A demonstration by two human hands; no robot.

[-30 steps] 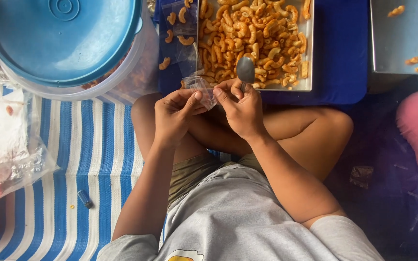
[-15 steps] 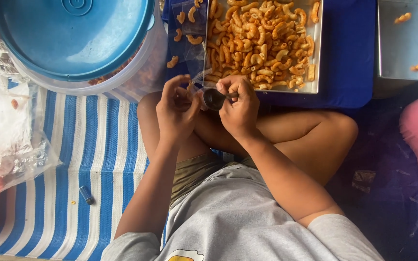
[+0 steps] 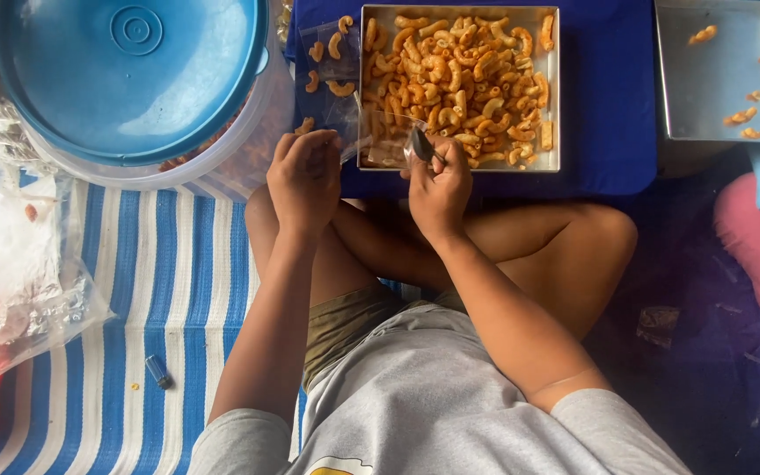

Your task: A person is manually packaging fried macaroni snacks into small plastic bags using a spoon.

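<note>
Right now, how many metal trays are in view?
2. One metal tray, full of orange curled snacks, lies on the blue cloth just ahead of the hands. A second tray, nearly bare, sits at the top right, cut by the frame edge. More may lie outside the view.

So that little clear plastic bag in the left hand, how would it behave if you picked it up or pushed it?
The small clear plastic bag looks thin and creased, so probably floppy and very light. Held by the left hand over the metal tray, it sags, so it likely needs holding open. Its glossy film may be a bit slippery.
</note>
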